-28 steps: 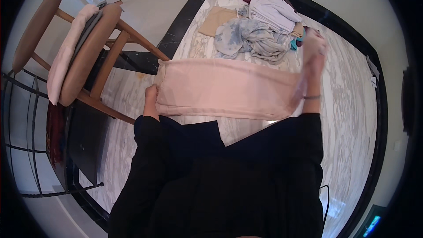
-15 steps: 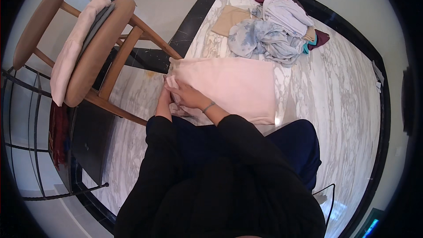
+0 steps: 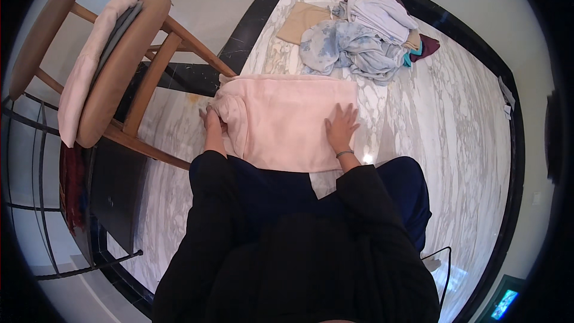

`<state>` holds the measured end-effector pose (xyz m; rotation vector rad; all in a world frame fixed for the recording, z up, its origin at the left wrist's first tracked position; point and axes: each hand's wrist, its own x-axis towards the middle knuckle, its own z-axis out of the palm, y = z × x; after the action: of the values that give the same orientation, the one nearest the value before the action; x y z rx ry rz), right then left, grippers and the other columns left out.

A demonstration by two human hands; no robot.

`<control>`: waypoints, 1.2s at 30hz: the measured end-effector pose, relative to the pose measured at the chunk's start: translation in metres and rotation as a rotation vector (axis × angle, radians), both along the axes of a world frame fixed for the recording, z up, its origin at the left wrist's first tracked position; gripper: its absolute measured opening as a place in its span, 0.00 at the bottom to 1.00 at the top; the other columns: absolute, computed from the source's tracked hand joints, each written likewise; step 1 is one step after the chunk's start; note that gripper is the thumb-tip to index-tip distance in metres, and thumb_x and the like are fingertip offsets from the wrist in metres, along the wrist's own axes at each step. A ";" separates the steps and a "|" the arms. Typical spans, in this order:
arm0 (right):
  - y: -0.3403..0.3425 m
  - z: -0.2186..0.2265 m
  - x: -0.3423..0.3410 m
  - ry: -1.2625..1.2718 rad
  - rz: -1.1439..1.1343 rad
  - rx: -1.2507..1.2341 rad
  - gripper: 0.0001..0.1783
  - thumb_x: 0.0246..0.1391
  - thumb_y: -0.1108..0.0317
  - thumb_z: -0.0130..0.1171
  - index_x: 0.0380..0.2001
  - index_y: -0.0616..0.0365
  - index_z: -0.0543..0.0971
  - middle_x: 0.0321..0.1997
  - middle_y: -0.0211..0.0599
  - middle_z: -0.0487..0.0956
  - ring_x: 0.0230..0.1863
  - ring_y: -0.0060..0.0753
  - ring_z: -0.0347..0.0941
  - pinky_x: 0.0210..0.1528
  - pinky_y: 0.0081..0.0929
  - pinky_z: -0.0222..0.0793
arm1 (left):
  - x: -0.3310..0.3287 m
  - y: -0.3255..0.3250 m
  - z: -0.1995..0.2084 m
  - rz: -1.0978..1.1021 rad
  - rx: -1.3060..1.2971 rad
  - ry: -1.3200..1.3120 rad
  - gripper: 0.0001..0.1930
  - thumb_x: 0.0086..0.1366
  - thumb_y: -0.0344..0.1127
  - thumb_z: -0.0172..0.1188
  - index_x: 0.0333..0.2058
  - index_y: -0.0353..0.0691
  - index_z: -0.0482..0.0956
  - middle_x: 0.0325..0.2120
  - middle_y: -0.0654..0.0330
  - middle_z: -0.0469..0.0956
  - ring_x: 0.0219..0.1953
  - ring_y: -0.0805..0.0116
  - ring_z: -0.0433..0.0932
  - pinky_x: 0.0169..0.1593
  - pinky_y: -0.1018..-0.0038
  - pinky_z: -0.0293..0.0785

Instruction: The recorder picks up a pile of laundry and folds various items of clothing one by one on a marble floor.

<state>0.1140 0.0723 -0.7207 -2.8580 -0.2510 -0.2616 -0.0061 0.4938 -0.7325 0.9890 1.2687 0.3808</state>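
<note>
1. Pink cloth (image 3: 293, 122): folded, lying on the marble floor (image 3: 454, 143).
2. Left hand (image 3: 211, 121): at the cloth's left edge; whether it grips cannot be told.
3. Right hand (image 3: 342, 128): palm down near the right edge, fingers spread wide.

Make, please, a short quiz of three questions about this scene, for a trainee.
1. True or false: the right hand lies spread open on the large pink cloth on the floor.
2. Which hand is nearer to the brown chair? A) left B) right
3. Complete: the chair's seat bears a folded pink cloth and a ____ one.

Key: 1. True. 2. A, the left hand. 3. Grey.
</note>
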 end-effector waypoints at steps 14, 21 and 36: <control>-0.059 -0.023 0.079 -0.134 -0.166 0.198 0.05 0.58 0.65 0.58 0.37 0.51 0.76 0.42 0.32 0.74 0.49 0.41 0.69 0.48 0.45 0.65 | 0.019 -0.009 -0.011 -0.452 0.615 0.444 0.24 0.63 0.46 0.61 0.51 0.34 0.75 0.40 0.45 0.80 0.41 0.53 0.82 0.43 0.62 0.78; -0.090 -0.015 0.103 -0.083 -0.484 0.187 0.09 0.59 0.69 0.54 0.43 0.48 0.77 0.45 0.31 0.73 0.50 0.40 0.69 0.48 0.45 0.63 | 0.024 -0.001 -0.005 -0.207 0.271 0.100 0.20 0.66 0.38 0.56 0.52 0.32 0.70 0.37 0.53 0.81 0.36 0.63 0.81 0.37 0.66 0.75; -0.004 0.012 0.160 0.134 0.159 0.422 0.21 0.60 0.60 0.59 0.54 0.54 0.72 0.37 0.37 0.81 0.42 0.45 0.78 0.43 0.44 0.74 | 0.054 -0.064 0.033 -0.497 0.563 0.189 0.36 0.52 0.30 0.59 0.64 0.36 0.64 0.43 0.51 0.79 0.41 0.60 0.79 0.45 0.72 0.73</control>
<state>0.2736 0.0687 -0.7089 -2.4110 -0.3478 -0.0776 0.0480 0.4301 -0.6999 1.8078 1.0464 0.2597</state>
